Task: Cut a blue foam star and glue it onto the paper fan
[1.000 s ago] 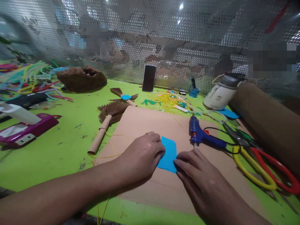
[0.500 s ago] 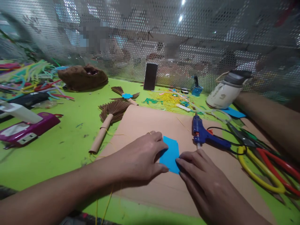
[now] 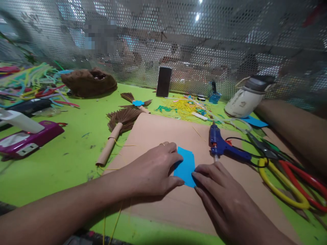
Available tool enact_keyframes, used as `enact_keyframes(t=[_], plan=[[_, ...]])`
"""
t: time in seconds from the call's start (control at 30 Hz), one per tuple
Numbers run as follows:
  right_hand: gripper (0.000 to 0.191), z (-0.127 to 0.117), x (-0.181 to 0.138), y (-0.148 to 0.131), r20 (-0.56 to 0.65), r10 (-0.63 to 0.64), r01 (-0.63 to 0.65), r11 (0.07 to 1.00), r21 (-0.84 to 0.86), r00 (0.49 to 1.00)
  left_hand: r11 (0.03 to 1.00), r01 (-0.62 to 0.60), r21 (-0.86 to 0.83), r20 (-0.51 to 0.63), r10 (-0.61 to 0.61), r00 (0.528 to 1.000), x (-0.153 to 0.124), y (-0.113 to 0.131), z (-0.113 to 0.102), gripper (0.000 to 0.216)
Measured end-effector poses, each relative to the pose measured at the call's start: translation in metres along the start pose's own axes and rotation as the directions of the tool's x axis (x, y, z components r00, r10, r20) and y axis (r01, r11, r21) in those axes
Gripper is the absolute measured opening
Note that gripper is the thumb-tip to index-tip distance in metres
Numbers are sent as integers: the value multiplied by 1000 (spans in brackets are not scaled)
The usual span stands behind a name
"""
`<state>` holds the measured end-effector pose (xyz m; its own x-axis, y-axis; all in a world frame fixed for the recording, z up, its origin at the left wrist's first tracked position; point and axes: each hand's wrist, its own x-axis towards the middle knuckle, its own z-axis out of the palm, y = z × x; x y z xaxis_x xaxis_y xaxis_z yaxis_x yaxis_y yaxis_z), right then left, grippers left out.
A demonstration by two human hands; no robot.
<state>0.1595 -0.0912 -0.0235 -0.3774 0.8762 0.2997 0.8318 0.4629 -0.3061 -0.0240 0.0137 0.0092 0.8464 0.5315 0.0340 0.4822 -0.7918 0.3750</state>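
A small piece of blue paper (image 3: 186,168) lies on a large sheet of brown paper (image 3: 163,127), between my two hands. My left hand (image 3: 159,168) is on its left side, fingers curled onto the upper left edge and thumb at the lower part. From the right, my right hand (image 3: 223,190) pinches the lower right edge with thumb and fingertips close together. Just beyond that hand rests a blue glue gun (image 3: 221,144). Left of the brown sheet is a brown pleated paper fan with a rolled paper handle (image 3: 109,144), yellow string tied around it.
Scissors with yellow and red handles (image 3: 283,183) lie at right, near another person's arm (image 3: 288,126). Behind are a white jar (image 3: 244,100), a phone (image 3: 164,81), and yellow shreds (image 3: 185,106). At left stand a purple power strip (image 3: 33,143) and a brown pouch (image 3: 89,83).
The whole view has shifted very slightly. Both hands stay on the blue paper in almost the same position.
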Motion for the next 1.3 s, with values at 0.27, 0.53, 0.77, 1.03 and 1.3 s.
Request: enact_keyframes(t=[0.27,0.53,0.77,1.03,1.3], plan=[[20,3,0,0,-42,-37,34,998,-61,998,999,33,9,2,-33,999,0,3,-1,19],[21,8,-2,8,-64,-89,83,992,-92,994,998,66,4,12,-66,998,0,5,0,20],[18,9,-2,6,-75,-90,83,993,-88,993,998,58,18,-2,-58,998,1,5,3,20],[15,-3,-6,6,-224,169,-133,977,167,960,998,58,17,-9,-58,998,0,5,4,19],[18,-3,-4,5,-239,87,-73,995,67,967,999,47,9,20,-47,999,1,5,1,20]])
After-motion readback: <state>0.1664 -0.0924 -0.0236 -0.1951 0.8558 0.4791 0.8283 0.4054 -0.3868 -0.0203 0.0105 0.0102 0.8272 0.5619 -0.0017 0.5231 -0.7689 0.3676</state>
